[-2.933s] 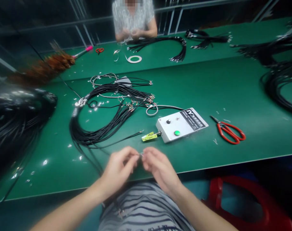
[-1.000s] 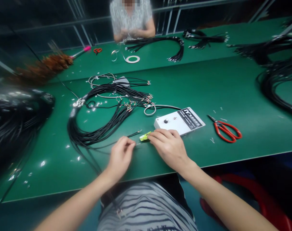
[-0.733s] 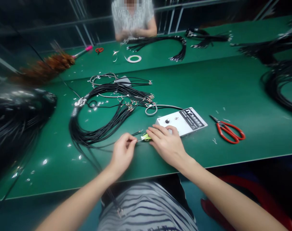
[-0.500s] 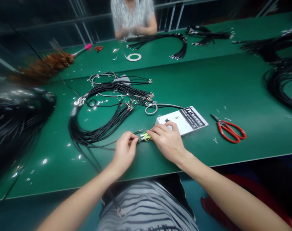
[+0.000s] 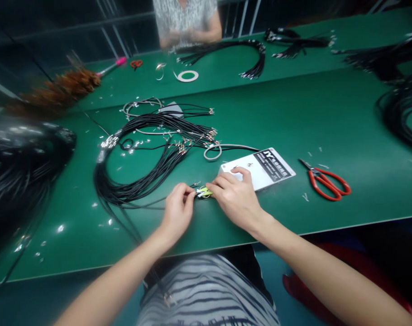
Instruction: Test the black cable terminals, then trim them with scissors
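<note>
My left hand (image 5: 179, 209) is closed in a pinch on the end of a black cable, beside a yellow-green clip (image 5: 204, 192). The fingers of my right hand (image 5: 236, 194) are closed on the clip's right side, with part of the hand over the front edge of a white box (image 5: 263, 180) with a black label. A looped bundle of black cables (image 5: 124, 194) lies to the left, its stripped ends near the middle. A thin grey cord (image 5: 213, 152) curls behind the box.
Red-handled pliers (image 5: 328, 183) lie right of the box. Across the green table (image 5: 294, 117) are a tape roll (image 5: 188, 76), orange scissors (image 5: 136, 64), a brown duster (image 5: 70, 88) and cable bundles. A person (image 5: 187, 25) sits opposite. Black cables (image 5: 26, 154) are heaped at left.
The view has shifted slightly, moving the far objects up a little. Both hands keep nearly the same place and hold at the clip.
</note>
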A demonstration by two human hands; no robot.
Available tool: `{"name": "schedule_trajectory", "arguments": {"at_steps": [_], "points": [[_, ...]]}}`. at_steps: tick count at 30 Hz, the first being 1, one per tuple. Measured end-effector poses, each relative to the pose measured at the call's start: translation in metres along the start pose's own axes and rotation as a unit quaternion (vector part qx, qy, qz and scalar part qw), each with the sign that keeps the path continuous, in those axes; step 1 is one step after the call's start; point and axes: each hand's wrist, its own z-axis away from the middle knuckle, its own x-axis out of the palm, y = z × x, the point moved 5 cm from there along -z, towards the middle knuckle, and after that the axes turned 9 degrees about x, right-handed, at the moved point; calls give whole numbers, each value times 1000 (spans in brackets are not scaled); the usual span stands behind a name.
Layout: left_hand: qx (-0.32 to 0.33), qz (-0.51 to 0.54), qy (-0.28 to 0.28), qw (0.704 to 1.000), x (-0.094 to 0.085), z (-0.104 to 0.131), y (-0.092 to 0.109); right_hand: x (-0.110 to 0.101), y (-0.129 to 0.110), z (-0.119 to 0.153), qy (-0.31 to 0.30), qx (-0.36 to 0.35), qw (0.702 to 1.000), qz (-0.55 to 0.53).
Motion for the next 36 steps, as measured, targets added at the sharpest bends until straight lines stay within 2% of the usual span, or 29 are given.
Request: {"name": "schedule_trajectory", "arguments": {"at_steps": [10, 14, 17, 20, 22, 25, 30, 36], "points": [[-6, 8, -2, 1000, 2, 3, -2, 2, -2, 2, -10, 12, 1000, -1], [-7, 10, -3, 1000, 2, 3, -3, -11, -1, 8, -1, 23, 999, -33], [-10, 16, -1, 1000, 1, 4, -2, -30, 12, 27, 64, 60, 993, -79], [-10, 22, 2, 1000, 1, 4, -1, -45, 34, 58, 172, 159, 965, -115], [-8, 24, 4, 1000, 0, 3, 0, -42, 40, 74, 189, 180, 957, -126], [-4, 19, 5, 1000, 0, 3, 1, -30, 40, 84, 178, 166, 964, -110], [2, 5, -3, 1000, -5, 7, -1, -23, 42, 84, 202, 172, 962, -72], [-4, 8, 10, 1000, -20, 13, -10, -25, 41, 87, 214, 166, 957, -100]]}}
